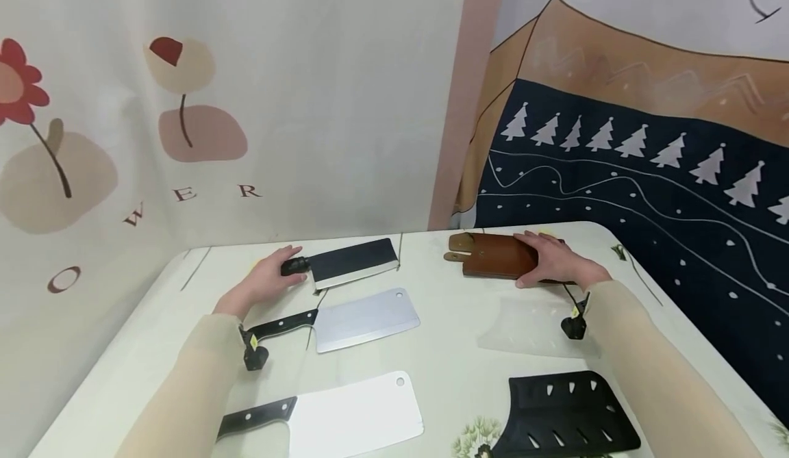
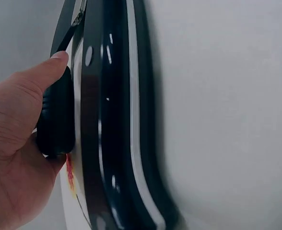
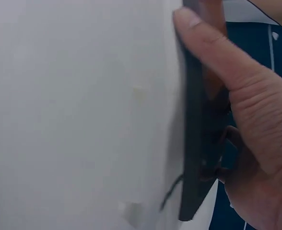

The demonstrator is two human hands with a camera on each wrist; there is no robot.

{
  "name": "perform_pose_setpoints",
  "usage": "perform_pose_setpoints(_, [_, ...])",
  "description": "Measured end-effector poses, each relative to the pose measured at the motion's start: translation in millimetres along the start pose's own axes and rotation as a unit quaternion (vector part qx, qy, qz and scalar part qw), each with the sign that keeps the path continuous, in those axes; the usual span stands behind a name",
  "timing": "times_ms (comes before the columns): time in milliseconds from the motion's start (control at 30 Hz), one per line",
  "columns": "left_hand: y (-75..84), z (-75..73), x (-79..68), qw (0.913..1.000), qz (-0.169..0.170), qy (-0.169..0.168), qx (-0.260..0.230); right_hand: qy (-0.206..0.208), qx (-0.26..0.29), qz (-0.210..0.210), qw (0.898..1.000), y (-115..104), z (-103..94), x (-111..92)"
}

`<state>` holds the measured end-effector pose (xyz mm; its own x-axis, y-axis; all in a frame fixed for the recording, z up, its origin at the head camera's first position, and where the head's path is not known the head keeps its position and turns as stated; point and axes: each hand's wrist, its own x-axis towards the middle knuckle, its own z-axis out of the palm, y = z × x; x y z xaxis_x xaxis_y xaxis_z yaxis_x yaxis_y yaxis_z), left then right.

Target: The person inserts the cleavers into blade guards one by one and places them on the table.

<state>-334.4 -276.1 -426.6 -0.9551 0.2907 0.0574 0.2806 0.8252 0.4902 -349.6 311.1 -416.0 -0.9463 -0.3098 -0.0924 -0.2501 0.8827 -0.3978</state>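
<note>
At the back left of the table, my left hand (image 1: 271, 270) grips the black handle (image 2: 57, 115) of a cleaver (image 1: 354, 261) with a dark blade and a bright edge. Its blade lies flat and points right. My right hand (image 1: 555, 259) holds a brown leather knife sheath (image 1: 496, 256) across its right part, thumb on the near edge and fingers over the far side. The strap end of the sheath faces the cleaver, with a gap of table between. In the right wrist view the thumb (image 3: 213, 45) overlaps the sheath's dark edge.
Two more cleavers, one silver (image 1: 366, 320) and one bright (image 1: 354, 417), lie nearer me on the left. A translucent sheath (image 1: 524, 324) and a slotted black plastic sheath (image 1: 567, 413) lie on the right. A curtain (image 1: 308, 136) hangs behind the table.
</note>
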Motion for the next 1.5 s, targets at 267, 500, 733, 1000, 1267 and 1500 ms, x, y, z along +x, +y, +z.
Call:
perform_pose_setpoints(267, [-7.5, -1.0, -0.5, 0.9960, -0.067, -0.016, -0.057, -0.017, -0.004, -0.012, 1.000, -3, -0.6, 2])
perform_pose_setpoints(500, [-13.1, 1.7, 2.3, 0.9910, -0.090, -0.013, -0.098, -0.023, 0.010, 0.001, 1.000, 5, 2.0, 5])
perform_pose_setpoints(733, [-12.6, 1.8, 4.8, 0.9874, -0.096, -0.007, -0.125, -0.029, 0.015, 0.009, 0.999, 7, 0.1, 5])
perform_pose_setpoints(1000, [-17.3, 2.0, 1.8, 0.9844, -0.106, -0.006, -0.140, -0.069, -0.013, 0.015, 0.997, -2, -7.2, 5])
perform_pose_setpoints(1267, [-12.9, 2.1, 7.0, 0.9850, -0.101, 0.002, -0.140, -0.073, 0.047, 0.012, 0.996, 5, -11.6, 2])
perform_pose_setpoints(1500, [-12.4, -5.4, -0.7, 0.9897, -0.078, 0.002, -0.121, -0.068, 0.027, 0.004, 0.997, -7, -6.6, 6])
